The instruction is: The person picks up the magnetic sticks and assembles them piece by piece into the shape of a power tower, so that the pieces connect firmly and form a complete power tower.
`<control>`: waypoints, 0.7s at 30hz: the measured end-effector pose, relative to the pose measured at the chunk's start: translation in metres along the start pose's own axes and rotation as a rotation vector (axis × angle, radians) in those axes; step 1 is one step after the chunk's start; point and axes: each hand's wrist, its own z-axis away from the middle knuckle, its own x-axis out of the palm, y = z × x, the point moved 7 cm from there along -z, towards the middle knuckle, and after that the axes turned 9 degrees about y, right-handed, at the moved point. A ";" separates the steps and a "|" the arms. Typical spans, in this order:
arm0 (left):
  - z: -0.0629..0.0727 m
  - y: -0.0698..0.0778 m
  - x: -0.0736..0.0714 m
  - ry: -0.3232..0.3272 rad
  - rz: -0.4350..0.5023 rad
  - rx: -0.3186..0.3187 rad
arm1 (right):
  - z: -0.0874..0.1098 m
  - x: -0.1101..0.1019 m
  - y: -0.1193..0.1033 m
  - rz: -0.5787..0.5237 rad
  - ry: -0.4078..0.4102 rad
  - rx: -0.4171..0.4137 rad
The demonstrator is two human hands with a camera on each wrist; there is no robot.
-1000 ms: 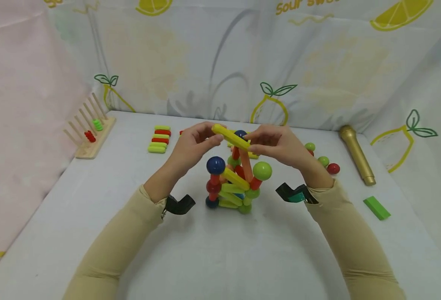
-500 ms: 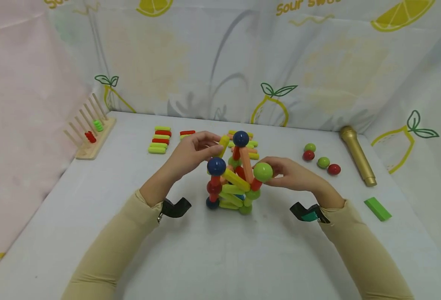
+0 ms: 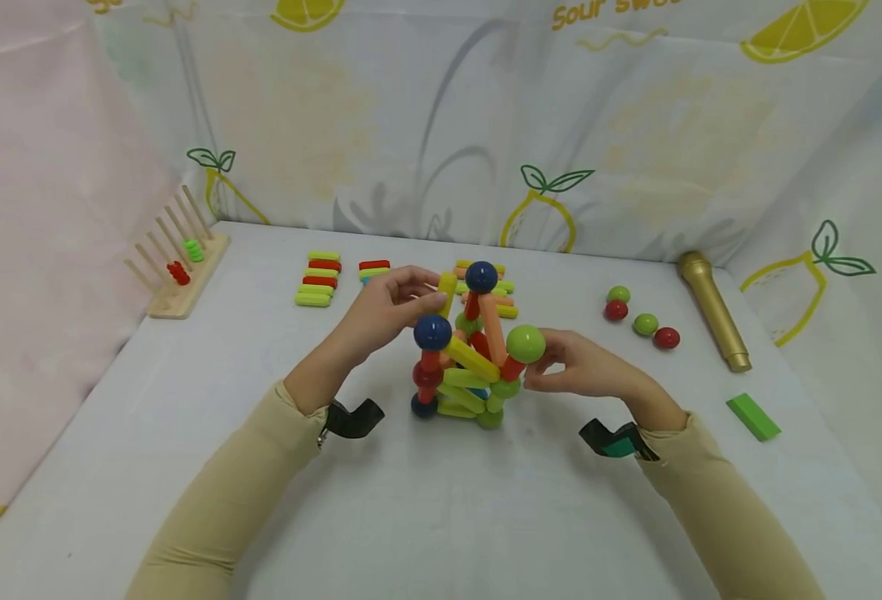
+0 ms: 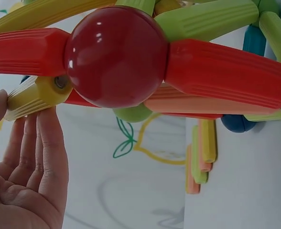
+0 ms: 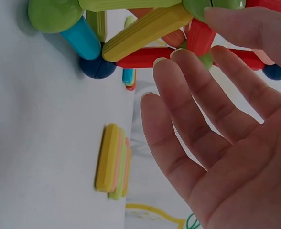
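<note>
A frame of magnetic building rods and balls (image 3: 471, 358) stands on the table, with dark blue balls (image 3: 432, 332) and a green ball (image 3: 525, 343) on its upper corners. My left hand (image 3: 392, 304) pinches a yellow rod (image 3: 447, 292) between thumb and fingers at the frame's left rear. In the left wrist view that yellow rod (image 4: 35, 98) slants behind the red ball (image 4: 116, 57), its magnet end showing. My right hand (image 3: 587, 367) is at the frame's right side. Its fingers (image 5: 198, 114) are spread and gently bent beside the red rod (image 5: 200, 37), holding nothing.
Rows of loose rods (image 3: 318, 279) lie at the back left, others (image 3: 507, 312) behind the frame. Red and green balls (image 3: 645, 324), a gold microphone (image 3: 714, 312) and a green block (image 3: 754, 417) lie at right. A wooden peg rack (image 3: 178, 275) stands far left.
Both hands held the yellow rod above the frame; the right hand has let go and come down to the frame's right side. The left hand has lowered and turned the rod at the left rear.
</note>
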 end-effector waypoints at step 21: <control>-0.001 -0.001 0.006 -0.004 -0.017 -0.004 | -0.001 0.000 -0.003 -0.014 0.043 -0.033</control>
